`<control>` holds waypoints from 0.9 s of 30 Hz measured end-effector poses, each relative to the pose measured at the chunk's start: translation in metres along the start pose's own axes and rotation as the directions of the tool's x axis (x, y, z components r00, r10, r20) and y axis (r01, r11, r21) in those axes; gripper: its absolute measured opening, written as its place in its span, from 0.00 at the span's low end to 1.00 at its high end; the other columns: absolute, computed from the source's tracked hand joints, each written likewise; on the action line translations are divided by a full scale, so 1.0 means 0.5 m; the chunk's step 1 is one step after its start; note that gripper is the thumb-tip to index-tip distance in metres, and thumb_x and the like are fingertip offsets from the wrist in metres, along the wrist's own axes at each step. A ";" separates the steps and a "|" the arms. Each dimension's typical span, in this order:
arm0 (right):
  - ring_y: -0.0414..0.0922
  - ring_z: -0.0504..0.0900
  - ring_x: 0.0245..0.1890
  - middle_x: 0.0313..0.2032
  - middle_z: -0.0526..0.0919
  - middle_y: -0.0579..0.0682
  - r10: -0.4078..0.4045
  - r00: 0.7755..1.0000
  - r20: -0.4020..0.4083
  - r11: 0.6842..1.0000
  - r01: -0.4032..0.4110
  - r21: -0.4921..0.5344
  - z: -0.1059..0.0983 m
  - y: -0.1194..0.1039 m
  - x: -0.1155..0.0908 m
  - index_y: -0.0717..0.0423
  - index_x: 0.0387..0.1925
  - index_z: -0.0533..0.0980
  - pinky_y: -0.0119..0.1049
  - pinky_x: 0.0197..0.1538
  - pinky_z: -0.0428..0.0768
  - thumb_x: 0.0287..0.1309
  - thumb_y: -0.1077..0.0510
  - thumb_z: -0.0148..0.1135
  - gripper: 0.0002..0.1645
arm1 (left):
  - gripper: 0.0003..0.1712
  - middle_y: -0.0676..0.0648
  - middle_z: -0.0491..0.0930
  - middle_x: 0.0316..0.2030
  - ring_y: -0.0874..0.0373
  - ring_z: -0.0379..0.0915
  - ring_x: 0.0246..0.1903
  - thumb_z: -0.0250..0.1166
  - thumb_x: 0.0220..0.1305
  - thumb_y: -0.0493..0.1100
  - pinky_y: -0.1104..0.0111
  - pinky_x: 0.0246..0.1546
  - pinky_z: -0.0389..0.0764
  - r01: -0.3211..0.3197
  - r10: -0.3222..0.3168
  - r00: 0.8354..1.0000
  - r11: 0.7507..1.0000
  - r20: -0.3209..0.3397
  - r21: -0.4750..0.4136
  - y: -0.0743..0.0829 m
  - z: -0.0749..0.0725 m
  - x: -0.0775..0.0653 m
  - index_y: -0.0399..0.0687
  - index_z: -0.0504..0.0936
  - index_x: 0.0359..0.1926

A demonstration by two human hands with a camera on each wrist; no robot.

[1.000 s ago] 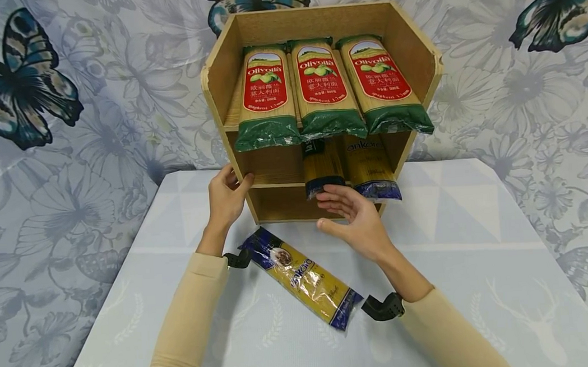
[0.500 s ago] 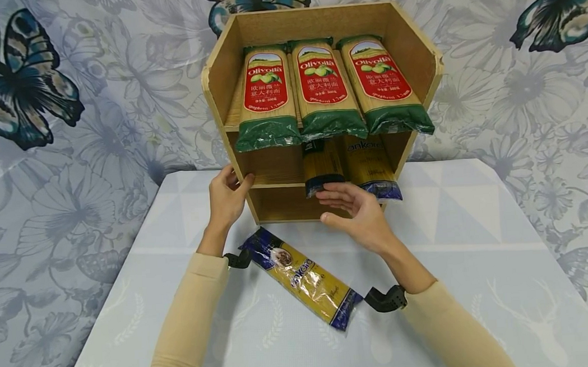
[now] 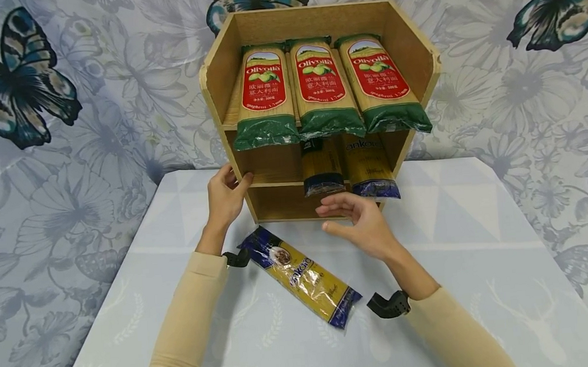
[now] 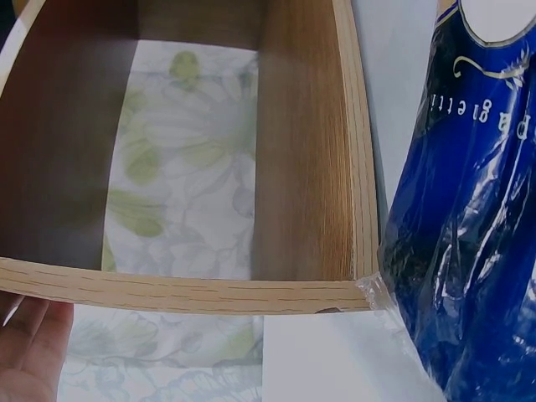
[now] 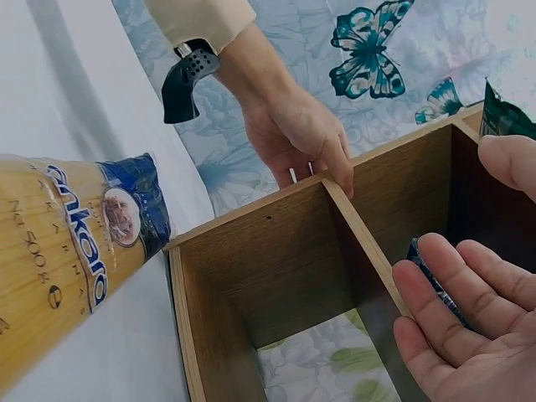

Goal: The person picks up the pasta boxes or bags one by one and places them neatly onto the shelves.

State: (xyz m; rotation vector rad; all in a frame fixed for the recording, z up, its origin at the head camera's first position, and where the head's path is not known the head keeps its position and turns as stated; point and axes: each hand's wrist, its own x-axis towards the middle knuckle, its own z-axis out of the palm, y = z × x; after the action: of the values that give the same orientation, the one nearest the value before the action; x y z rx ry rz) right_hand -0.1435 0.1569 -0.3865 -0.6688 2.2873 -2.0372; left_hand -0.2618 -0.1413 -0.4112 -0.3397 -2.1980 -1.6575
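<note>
My left hand (image 3: 225,196) grips the left side panel of a wooden shelf (image 3: 314,15), its thumb at the front edge and the other fingers outside. Just below the middle shelf's front edge is my right hand (image 3: 359,221), fingers spread and nothing held. Closest to its fingertips is the blue end of a spaghetti packet (image 3: 322,168) lying on the middle shelf. To that packet's right lies another yellow and blue spaghetti packet (image 3: 371,167). A third spaghetti packet (image 3: 302,278) lies aslant on the table before the shelf, also large in the right wrist view (image 5: 67,243).
Three green-ended spaghetti packets (image 3: 320,83) lie side by side on the top shelf, their ends jutting over its edge. The pale patterned table (image 3: 459,241) stretches to both sides. A butterfly-print cloth (image 3: 110,77) hangs behind.
My right hand has dropped slightly, its fingertips coming away from the end of the middle-shelf packet. My left hand keeps its hold on the side panel.
</note>
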 end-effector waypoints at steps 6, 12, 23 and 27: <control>0.52 0.82 0.56 0.52 0.84 0.57 0.010 1.000 -0.002 1.000 -0.010 -0.008 0.003 -0.004 -0.024 0.66 0.59 0.76 0.39 0.62 0.77 0.60 0.66 0.71 0.26 | 0.20 0.36 0.86 0.48 0.47 0.84 0.51 0.68 0.68 0.37 0.55 0.53 0.83 -0.011 0.011 1.000 1.000 0.000 0.016 -0.002 -0.002 0.001 0.36 0.81 0.59; 0.50 0.81 0.55 0.53 0.83 0.59 0.034 0.999 -0.024 0.998 -0.035 -0.047 0.007 -0.008 -0.050 0.59 0.59 0.77 0.43 0.65 0.74 0.59 0.64 0.73 0.26 | 0.21 0.35 0.85 0.50 0.45 0.83 0.52 0.67 0.68 0.35 0.54 0.54 0.82 0.007 -0.007 1.000 1.000 0.004 0.008 0.001 -0.001 0.001 0.35 0.80 0.61; 0.49 0.81 0.55 0.55 0.82 0.46 0.074 0.997 0.017 0.962 -0.067 -0.266 0.026 0.008 -0.090 0.54 0.66 0.72 0.49 0.60 0.78 0.53 0.54 0.80 0.40 | 0.21 0.28 0.83 0.49 0.37 0.81 0.52 0.64 0.68 0.30 0.49 0.54 0.81 0.008 -0.009 1.000 1.000 0.014 0.027 0.087 -0.006 -0.022 0.26 0.77 0.60; 0.47 0.80 0.55 0.56 0.81 0.46 0.082 0.996 0.041 0.959 -0.068 -0.276 0.028 0.011 -0.098 0.54 0.68 0.70 0.50 0.60 0.78 0.51 0.55 0.81 0.45 | 0.21 0.28 0.83 0.50 0.38 0.81 0.53 0.64 0.68 0.30 0.49 0.54 0.81 0.018 -0.018 1.000 0.999 0.014 0.033 0.092 -0.006 -0.022 0.26 0.77 0.60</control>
State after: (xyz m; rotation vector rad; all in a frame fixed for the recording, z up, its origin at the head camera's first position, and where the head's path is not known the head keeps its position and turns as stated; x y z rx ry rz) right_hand -0.0967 0.1591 -0.4072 -0.6239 2.5477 -1.6660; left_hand -0.2327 -0.1310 -0.3751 -0.3251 -2.2428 -1.6308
